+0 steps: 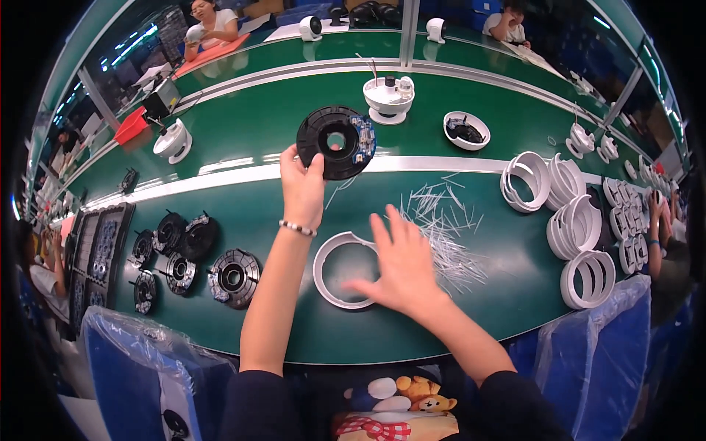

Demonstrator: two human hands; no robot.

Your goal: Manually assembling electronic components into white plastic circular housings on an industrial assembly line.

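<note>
My left hand [303,182] grips a round black plastic disc [318,140] by its lower edge, holding it up over the table. The disc has a hole in its centre and a blue circuit board [364,140] on its right side. Over the right part of a white plastic ring [323,275] hovers my right hand [403,261], fingers spread and thumb apart. The ring lies on the green table, partly hidden by that hand; whether they touch I cannot tell. Beyond my right hand is a loose pile of thin white strips [448,228].
Several black discs with circuit boards [234,278] lie at the left, beside a dark tray [99,246]. Stacked white rings [573,228] stand at the right. Past a pale rail [243,176], a green conveyor belt [279,95] carries white housings [390,99]. Other people [213,26] sit across.
</note>
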